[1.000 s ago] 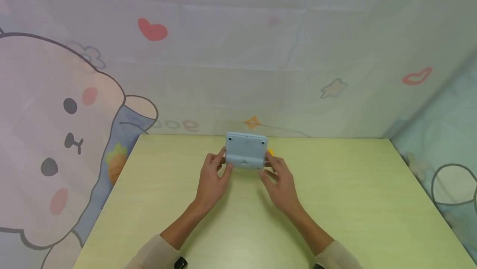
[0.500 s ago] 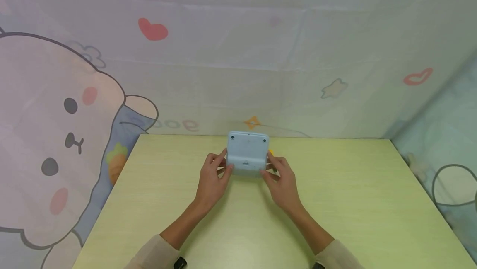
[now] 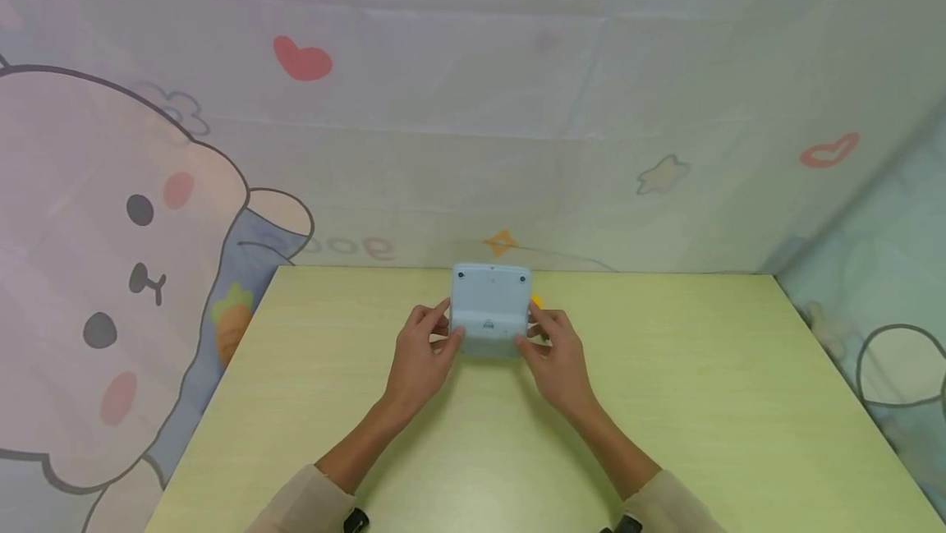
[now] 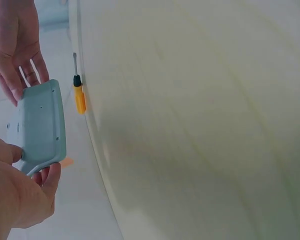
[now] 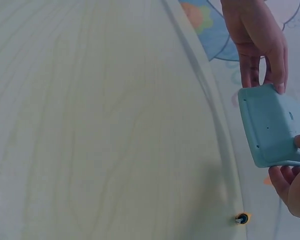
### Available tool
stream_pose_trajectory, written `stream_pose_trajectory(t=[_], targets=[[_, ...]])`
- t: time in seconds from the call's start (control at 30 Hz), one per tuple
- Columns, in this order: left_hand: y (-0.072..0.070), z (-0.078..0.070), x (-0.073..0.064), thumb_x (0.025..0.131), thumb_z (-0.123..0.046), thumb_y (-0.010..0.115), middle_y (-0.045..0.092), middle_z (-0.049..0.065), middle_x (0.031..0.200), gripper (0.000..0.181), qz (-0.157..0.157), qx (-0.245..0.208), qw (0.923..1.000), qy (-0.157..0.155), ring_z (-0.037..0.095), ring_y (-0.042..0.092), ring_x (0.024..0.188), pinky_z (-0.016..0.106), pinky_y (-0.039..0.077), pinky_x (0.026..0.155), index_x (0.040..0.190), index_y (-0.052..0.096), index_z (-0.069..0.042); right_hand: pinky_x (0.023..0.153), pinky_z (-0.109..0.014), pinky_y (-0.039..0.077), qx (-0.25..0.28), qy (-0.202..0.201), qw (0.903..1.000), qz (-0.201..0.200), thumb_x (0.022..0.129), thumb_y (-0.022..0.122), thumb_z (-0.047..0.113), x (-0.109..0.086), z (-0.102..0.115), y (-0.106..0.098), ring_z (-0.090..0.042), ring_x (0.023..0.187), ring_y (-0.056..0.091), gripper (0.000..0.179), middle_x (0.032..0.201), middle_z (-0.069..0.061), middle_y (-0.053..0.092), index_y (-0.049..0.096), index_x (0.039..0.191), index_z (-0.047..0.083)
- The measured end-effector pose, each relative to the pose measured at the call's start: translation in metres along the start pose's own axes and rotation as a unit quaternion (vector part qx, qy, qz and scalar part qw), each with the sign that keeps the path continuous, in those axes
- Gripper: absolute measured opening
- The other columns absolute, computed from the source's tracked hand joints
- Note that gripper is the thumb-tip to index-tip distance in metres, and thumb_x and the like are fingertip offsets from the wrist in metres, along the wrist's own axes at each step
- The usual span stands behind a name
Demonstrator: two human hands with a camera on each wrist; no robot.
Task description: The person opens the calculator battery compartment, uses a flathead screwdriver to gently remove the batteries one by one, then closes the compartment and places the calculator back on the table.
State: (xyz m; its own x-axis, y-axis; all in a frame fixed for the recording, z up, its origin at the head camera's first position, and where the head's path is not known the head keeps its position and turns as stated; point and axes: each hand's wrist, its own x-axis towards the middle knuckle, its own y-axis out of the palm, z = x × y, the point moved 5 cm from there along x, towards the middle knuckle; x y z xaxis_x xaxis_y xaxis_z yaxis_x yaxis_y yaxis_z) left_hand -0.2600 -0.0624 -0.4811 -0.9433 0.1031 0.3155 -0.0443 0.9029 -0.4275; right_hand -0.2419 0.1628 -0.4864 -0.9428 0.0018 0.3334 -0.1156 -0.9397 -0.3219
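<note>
Both hands hold a light blue plastic device point(image 3: 489, 295) above the table, with its bent back turned to the head camera. Dark screw holes show near its corners; its front is hidden. My left hand point(image 3: 418, 359) pinches the left edge, thumb on the back and fingers behind. The right hand point(image 3: 560, 359) grips the opposite edge the same way. In the left wrist view, the device point(image 4: 42, 122) spans the gap between the two hands. A screwdriver point(image 4: 79, 99) with a yellow handle lies beyond it at the table's far edge.
The pale wood-grain table point(image 3: 695, 402) stretches out on both sides of the hands. Behind its far edge hangs a printed cloth point(image 3: 473, 89) with hearts and a cartoon animal. Another cloth point(image 3: 909, 270) borders the right side.
The device has tilted so that more of its back and lower part shows to the head camera. Both hands stay nearly in place, still holding its edges.
</note>
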Motion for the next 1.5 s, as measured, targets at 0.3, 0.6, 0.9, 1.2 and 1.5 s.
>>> stream_pose_trajectory(t=[0.3,0.6,0.9,1.2,1.5], targets=[[0.001,-0.001,-0.001,0.102,-0.012,0.073,0.056,0.010,0.106,0.051,0.010,0.014,0.9998,-0.014,0.022,0.064,0.100,0.028,0.060,0.088,0.149,0.058,0.002,0.088,-0.033,0.061,-0.036,0.020,0.9990,0.019,0.097,0.075,0.001,0.003,0.001,0.000,-0.029,0.107,0.066,0.057,0.125,-0.018,0.060,0.054,0.149,-0.008],[0.001,-0.004,-0.003,0.102,-0.012,0.072,0.056,0.012,0.103,0.050,0.021,0.033,0.9990,-0.022,0.022,0.063,0.096,0.027,0.060,0.086,0.148,0.058,0.005,0.088,-0.036,0.061,-0.054,0.043,0.9975,0.016,0.097,0.077,0.005,0.002,-0.002,0.000,-0.028,0.107,0.068,0.053,0.121,-0.017,0.064,0.059,0.145,-0.006],[0.001,0.001,-0.002,0.104,-0.018,0.071,0.058,0.009,0.102,0.050,0.038,0.073,0.9957,-0.043,0.021,0.066,0.096,0.034,0.060,0.085,0.145,0.060,0.006,0.085,-0.037,0.061,-0.054,0.058,0.9967,0.014,0.095,0.079,0.007,0.002,-0.006,0.001,-0.028,0.104,0.069,0.047,0.116,-0.014,0.068,0.065,0.138,-0.007],[0.002,0.009,0.000,0.104,-0.021,0.069,0.059,0.008,0.099,0.046,0.059,0.100,0.9919,-0.052,0.022,0.067,0.092,0.036,0.055,0.080,0.139,0.064,0.010,0.080,-0.027,0.056,-0.054,0.086,0.9948,0.013,0.095,0.080,0.010,0.001,-0.015,0.004,-0.029,0.104,0.070,0.042,0.119,-0.014,0.072,0.069,0.132,-0.005],[0.005,0.019,0.001,0.105,-0.020,0.067,0.058,0.008,0.095,0.043,0.077,0.102,0.9902,-0.056,0.020,0.060,0.087,0.033,0.051,0.076,0.134,0.066,0.012,0.088,-0.042,0.059,-0.084,0.117,0.9893,0.023,0.097,0.078,0.013,0.000,-0.024,0.010,-0.029,0.104,0.070,0.040,0.120,-0.014,0.073,0.070,0.132,-0.003]])
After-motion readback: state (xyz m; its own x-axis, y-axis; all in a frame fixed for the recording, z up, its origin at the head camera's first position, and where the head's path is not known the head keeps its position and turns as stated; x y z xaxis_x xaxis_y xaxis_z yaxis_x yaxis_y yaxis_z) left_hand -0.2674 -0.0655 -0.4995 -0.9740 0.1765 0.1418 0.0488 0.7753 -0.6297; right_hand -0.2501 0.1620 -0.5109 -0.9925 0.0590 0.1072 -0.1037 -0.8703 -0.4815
